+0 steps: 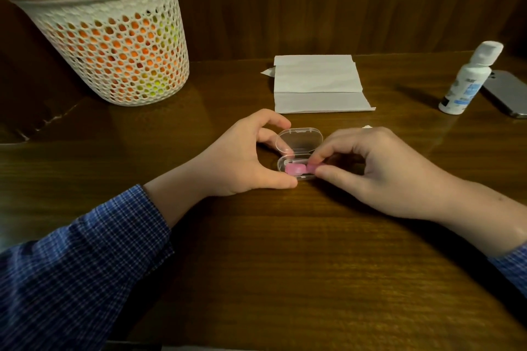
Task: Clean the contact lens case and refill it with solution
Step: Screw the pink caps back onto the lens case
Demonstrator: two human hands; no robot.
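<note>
A small clear plastic box (299,141) lies open on the wooden table (285,251), its lid tipped back. Inside the lower half sits a pink contact lens case (296,169). My left hand (245,159) curls round the box's left end, thumb at the front edge and index finger at the lid. My right hand (379,168) pinches the right end of the pink case between thumb and fingertips. A white solution bottle (467,80) with a closed cap stands at the far right.
Folded white tissue (318,85) lies just behind the box. A white mesh basket (111,37) holding orange and green things stands at the back left. A grey phone (510,94) lies beside the bottle. A wooden wall closes the back.
</note>
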